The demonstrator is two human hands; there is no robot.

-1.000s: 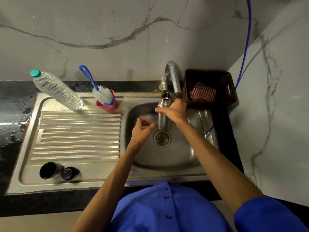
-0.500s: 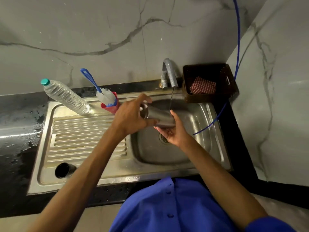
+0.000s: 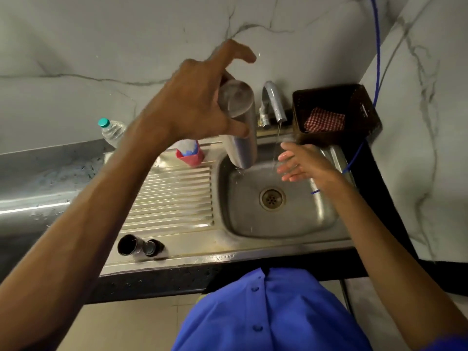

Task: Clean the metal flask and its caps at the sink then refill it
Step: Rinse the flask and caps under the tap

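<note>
My left hand [image 3: 195,105] grips the metal flask [image 3: 240,127] near its base and holds it upside down over the left side of the sink basin [image 3: 304,224]; water drips from its mouth. My right hand [image 3: 298,160] is open, fingers spread, palm under the thin stream from the tap [image 3: 273,102]. Two dark caps [image 3: 140,245] lie side by side on the drainboard [image 3: 172,198] near its front edge.
A plastic water bottle [image 3: 111,130] lies at the back left. A red cup [image 3: 191,154] with a brush stands behind the drainboard. A dark basket [image 3: 334,112] with a checked cloth sits right of the tap. A blue hose [image 3: 374,72] runs down the right wall.
My left hand took over the flask, lifted it and turned it mouth down. My right hand let go and moved under the running tap.
</note>
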